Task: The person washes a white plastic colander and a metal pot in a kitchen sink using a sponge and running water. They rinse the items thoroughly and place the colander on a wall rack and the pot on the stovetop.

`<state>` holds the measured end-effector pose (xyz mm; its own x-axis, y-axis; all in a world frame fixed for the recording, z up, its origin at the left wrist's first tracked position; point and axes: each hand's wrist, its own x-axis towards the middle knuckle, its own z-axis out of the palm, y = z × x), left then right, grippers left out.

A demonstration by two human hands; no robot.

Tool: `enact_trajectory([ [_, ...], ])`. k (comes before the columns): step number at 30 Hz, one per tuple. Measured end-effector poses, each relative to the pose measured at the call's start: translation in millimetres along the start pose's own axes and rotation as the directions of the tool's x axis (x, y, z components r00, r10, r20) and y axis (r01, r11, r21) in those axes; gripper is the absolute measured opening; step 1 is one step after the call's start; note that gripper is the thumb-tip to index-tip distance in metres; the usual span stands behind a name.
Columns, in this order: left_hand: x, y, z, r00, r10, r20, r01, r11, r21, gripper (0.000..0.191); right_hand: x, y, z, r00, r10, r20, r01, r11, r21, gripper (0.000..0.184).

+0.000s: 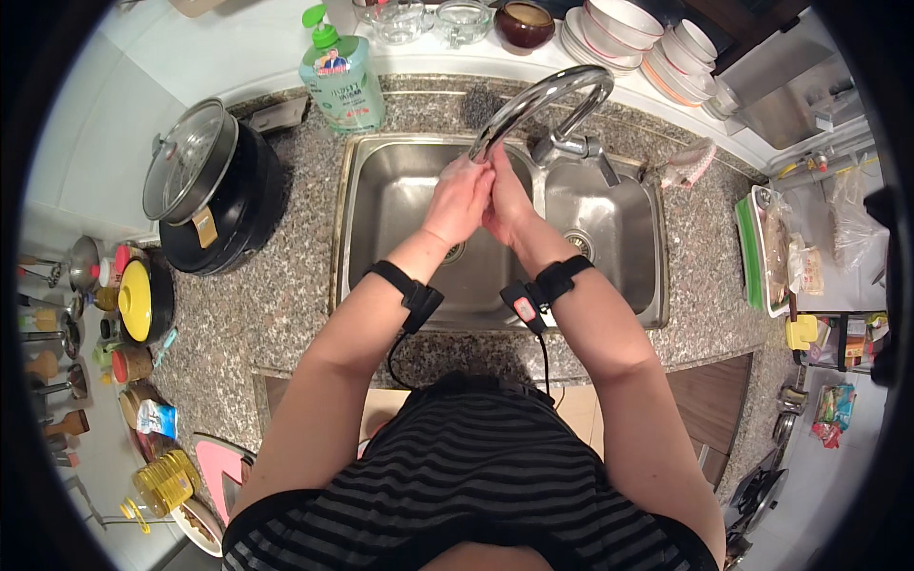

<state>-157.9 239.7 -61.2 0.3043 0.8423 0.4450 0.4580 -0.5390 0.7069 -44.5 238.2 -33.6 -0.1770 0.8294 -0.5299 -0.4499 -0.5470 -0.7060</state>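
Note:
Under the spout of the chrome faucet (pixel 541 93), my left hand (pixel 457 200) and my right hand (pixel 508 200) are pressed together, above the larger basin of the stainless steel double sink (pixel 389 185). Their fingers meet just at the spout's mouth, and neither hand shows any object in it. How far the fingers are bent is partly hidden where the hands overlap. The faucet's lever (pixel 608 170) is to the right of my hands. Black straps with small devices and cables circle both forearms.
A green pump bottle of detergent (pixel 346 89) stands behind the sink's left corner. Left on the granite counter (pixel 300 285) is a black pot with a glass lid (pixel 196 160). Stacked bowls (pixel 621 28) and glass dishes line the ledge behind. A cloth (pixel 689 163) lies right of the faucet.

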Motion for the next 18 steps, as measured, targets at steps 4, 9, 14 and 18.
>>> enact_trajectory([
  [4,6,-7,9,0.947,-0.318,0.042,0.315,0.896,-0.312,0.026,-2,4,4,0.982,-0.074,-0.171,0.028,0.965,-0.260,0.064],
  [9,4,-20,14,0.936,-0.342,0.078,0.339,0.828,-0.447,0.037,3,10,1,0.965,-0.152,-0.216,0.078,0.945,-0.318,0.058],
  [14,9,-19,6,0.811,-0.479,0.336,0.552,0.439,-0.709,0.048,18,20,-6,0.876,-0.457,-0.154,0.272,0.732,-0.624,0.043],
  [18,1,-19,-13,0.663,-0.450,0.599,0.539,-0.268,-0.798,0.052,9,19,-6,0.740,-0.637,0.216,0.501,0.309,-0.808,0.039],
])
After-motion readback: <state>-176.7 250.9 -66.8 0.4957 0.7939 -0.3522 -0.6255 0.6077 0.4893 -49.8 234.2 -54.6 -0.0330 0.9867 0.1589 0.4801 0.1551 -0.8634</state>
